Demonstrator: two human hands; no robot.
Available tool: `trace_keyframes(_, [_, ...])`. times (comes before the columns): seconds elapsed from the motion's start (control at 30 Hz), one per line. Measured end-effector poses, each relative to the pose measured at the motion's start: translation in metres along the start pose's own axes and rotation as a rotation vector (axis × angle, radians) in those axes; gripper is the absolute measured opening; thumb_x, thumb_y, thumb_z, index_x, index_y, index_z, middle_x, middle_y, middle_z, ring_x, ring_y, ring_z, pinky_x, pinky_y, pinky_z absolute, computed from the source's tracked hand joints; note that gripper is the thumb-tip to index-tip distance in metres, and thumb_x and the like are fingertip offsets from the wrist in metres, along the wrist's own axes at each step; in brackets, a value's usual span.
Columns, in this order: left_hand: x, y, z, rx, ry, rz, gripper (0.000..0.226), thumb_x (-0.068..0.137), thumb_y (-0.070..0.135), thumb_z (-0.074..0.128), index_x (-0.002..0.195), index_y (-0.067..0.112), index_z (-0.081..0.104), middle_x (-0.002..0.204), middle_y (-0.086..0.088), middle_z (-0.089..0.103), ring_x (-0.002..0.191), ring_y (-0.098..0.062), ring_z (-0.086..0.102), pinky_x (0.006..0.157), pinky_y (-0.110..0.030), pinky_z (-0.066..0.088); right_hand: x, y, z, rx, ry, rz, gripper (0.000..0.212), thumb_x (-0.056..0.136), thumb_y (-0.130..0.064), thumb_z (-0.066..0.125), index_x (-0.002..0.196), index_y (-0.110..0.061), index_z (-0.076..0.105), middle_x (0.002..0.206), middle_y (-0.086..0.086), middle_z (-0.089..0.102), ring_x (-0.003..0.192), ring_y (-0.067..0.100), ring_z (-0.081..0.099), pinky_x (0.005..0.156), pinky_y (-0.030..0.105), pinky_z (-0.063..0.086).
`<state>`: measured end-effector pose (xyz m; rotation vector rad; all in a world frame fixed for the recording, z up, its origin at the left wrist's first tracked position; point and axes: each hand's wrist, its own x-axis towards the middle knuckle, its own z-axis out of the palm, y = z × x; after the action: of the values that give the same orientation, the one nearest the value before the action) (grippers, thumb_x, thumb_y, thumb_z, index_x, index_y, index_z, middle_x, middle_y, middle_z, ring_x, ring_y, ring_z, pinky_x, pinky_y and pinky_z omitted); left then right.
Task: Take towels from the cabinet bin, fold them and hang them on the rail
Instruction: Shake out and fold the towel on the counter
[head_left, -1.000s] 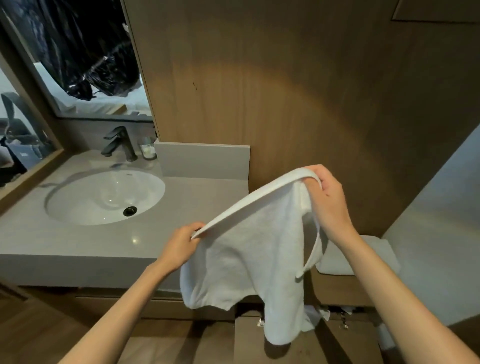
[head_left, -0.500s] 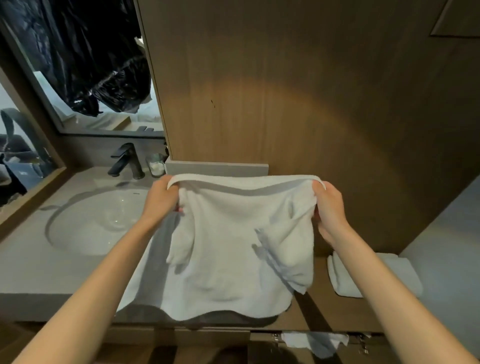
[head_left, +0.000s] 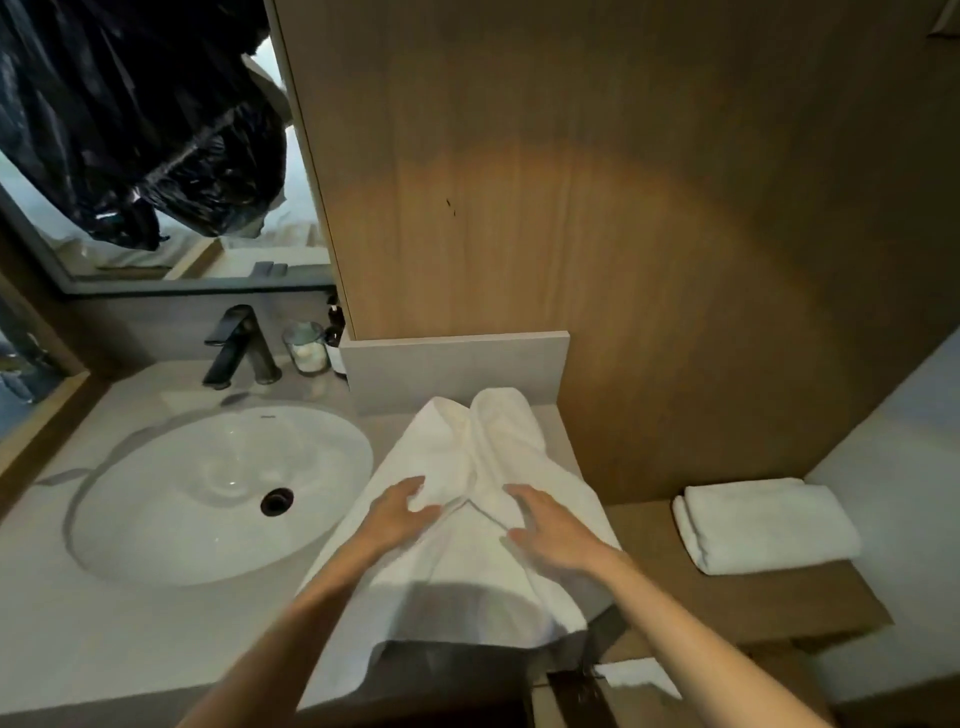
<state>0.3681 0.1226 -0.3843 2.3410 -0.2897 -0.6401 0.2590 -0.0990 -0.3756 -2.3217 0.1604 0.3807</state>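
Observation:
A white towel (head_left: 457, 566) lies spread on the grey counter (head_left: 130, 649) to the right of the sink, its near edge hanging over the counter's front. Its far end is bunched into two folds. My left hand (head_left: 402, 512) rests on the towel's middle with fingers straight. My right hand (head_left: 550, 525) lies flat on the towel just to the right, fingers spread. A second white towel (head_left: 763, 525), folded, sits on the lower wooden shelf (head_left: 779, 603) at the right.
The round white sink (head_left: 208, 493) with a black drain fills the counter's left. Behind it stand a black tap (head_left: 241, 345), a glass jar (head_left: 306, 345) and a dark bottle. A wooden wall panel (head_left: 571, 182) rises behind the towel. White cloth (head_left: 634, 675) shows below the counter.
The towel, held up stretched between both hands before, now lies on the counter. Both hands have let go of its top edge and rest flat on it.

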Motion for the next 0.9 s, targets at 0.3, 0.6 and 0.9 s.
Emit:
trace_keyframes(0.3, [0.007,-0.019,0.050,0.357,0.082,0.048,0.072,0.087,0.067,0.043,0.149,0.033,0.027,0.146,-0.007,0.033,0.130,-0.029,0.036,0.104,-0.043,0.035,0.017,0.009,0.046,-0.534,0.257,0.089,0.047,0.098,-0.021,0.043,0.143,-0.027,0.031,0.141,0.005,0.041,0.106,0.027,0.053,0.082,0.034,0.052])
trace_keyframes(0.6, [0.032,-0.009,0.069,0.109,0.303,0.214,0.038,0.079,0.018,0.076,0.111,0.005,0.060,0.105,-0.018,0.059,0.093,-0.040,0.056,0.077,-0.042,0.045,0.010,-0.001,-0.001,-0.145,0.442,0.079,0.016,0.100,-0.030,0.046,0.105,-0.021,0.058,0.094,0.001,0.067,0.084,0.023,0.060,0.068,0.035,0.044])
trace_keyframes(0.9, [0.047,-0.001,0.067,-0.155,0.242,-0.041,0.069,0.080,0.065,0.027,0.110,0.017,0.066,0.105,-0.014,0.068,0.101,-0.038,0.059,0.094,-0.046,0.045,-0.019,0.050,-0.029,-0.121,0.590,0.200,0.062,0.094,-0.010,0.055,0.146,-0.029,0.028,0.133,0.001,0.045,0.116,0.019,0.049,0.085,0.030,0.047])
